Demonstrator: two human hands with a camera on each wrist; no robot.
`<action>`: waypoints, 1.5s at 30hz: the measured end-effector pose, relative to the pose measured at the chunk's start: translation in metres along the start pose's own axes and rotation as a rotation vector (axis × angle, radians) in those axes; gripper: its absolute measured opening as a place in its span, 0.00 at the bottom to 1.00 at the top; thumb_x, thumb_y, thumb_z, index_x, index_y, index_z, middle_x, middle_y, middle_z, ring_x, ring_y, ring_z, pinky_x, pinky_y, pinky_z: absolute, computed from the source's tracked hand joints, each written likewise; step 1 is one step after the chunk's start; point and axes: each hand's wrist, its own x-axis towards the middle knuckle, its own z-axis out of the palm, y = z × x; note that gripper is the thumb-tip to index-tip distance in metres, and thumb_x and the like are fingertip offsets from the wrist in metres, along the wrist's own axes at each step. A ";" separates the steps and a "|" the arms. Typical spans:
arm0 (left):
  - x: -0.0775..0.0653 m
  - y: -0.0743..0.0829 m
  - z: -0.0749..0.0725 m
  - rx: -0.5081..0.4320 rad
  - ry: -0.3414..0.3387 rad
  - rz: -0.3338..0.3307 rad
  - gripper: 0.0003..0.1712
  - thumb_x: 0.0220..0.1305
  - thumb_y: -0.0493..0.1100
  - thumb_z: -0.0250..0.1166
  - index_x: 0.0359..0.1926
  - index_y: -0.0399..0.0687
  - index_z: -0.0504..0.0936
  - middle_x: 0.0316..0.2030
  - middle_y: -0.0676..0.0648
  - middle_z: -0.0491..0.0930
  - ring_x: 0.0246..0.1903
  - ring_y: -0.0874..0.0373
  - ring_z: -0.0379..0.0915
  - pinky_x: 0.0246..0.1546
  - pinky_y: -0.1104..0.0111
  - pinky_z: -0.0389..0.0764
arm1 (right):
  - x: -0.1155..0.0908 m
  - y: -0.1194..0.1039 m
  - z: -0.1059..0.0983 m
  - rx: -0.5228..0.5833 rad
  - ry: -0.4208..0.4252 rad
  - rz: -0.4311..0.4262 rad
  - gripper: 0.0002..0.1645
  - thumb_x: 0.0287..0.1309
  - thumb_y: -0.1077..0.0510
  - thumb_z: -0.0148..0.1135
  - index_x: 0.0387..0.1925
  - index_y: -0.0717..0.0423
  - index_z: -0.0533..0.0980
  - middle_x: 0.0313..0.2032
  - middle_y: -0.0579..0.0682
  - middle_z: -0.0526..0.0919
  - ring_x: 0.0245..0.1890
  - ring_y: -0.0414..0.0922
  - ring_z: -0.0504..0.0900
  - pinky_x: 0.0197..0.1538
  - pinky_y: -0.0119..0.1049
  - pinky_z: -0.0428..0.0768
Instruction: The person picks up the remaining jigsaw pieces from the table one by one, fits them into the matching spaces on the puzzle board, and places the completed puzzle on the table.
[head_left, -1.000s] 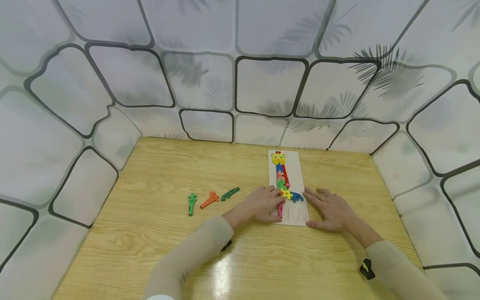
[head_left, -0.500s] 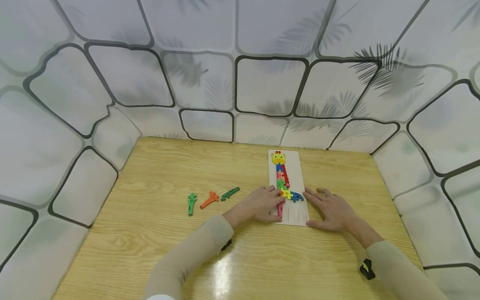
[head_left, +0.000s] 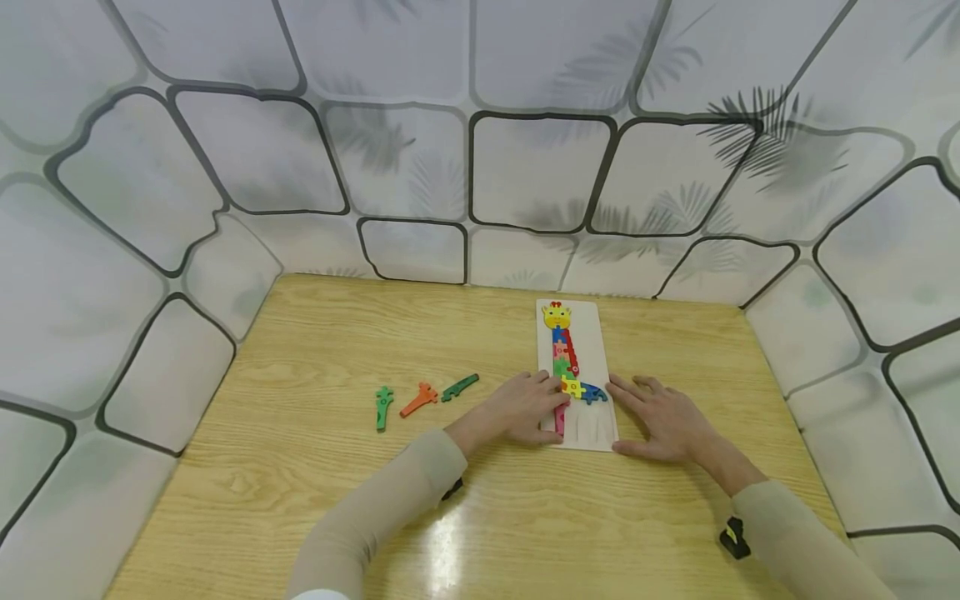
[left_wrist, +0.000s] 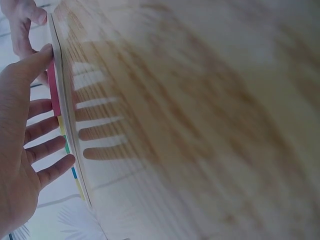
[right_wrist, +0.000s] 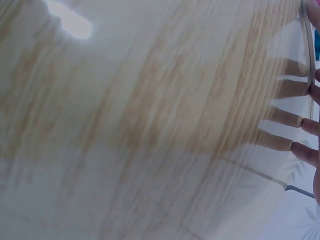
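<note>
A white puzzle board (head_left: 588, 337) lies lengthwise on the table with part of a giraffe jigsaw on it. Its yellow head piece (head_left: 557, 317) is at the far end, above a neck of blue, pink, green and red pieces. Lower down are a yellow piece (head_left: 573, 388), a blue piece (head_left: 593, 392) and a pink leg piece (head_left: 559, 422). My left hand (head_left: 525, 408) rests over the board's left edge, fingers extended, partly covering the pink piece. Spread along the right edge, my right hand (head_left: 660, 421) has its fingertips on the table and against the board.
Left of the board, three loose puzzle pieces lie on the wooden table (head_left: 337, 333): a green one (head_left: 383, 408), an orange one (head_left: 420, 400) and a dark green one (head_left: 460, 387). Patterned white walls (head_left: 412, 167) enclose the table's back and sides.
</note>
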 end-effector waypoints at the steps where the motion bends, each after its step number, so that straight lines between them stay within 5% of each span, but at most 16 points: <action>1: 0.000 0.000 0.000 -0.002 0.000 -0.001 0.42 0.71 0.75 0.57 0.75 0.58 0.73 0.69 0.50 0.74 0.61 0.55 0.71 0.63 0.63 0.79 | 0.000 0.000 0.000 0.000 0.000 0.000 0.61 0.56 0.15 0.58 0.81 0.42 0.62 0.80 0.47 0.66 0.72 0.63 0.73 0.55 0.65 0.84; 25: 0.000 0.000 0.001 -0.020 -0.016 -0.005 0.43 0.70 0.76 0.56 0.76 0.59 0.71 0.72 0.50 0.72 0.65 0.54 0.70 0.66 0.60 0.78 | 0.000 0.002 0.004 0.010 -0.006 0.012 0.61 0.55 0.14 0.57 0.82 0.40 0.61 0.81 0.46 0.65 0.72 0.63 0.73 0.57 0.66 0.83; 45: -0.024 -0.013 -0.013 0.016 -0.012 0.000 0.43 0.71 0.75 0.56 0.75 0.56 0.72 0.70 0.48 0.75 0.69 0.53 0.71 0.70 0.57 0.77 | 0.000 0.002 0.002 0.020 -0.008 0.009 0.62 0.56 0.14 0.57 0.82 0.41 0.60 0.81 0.47 0.65 0.72 0.63 0.72 0.58 0.67 0.81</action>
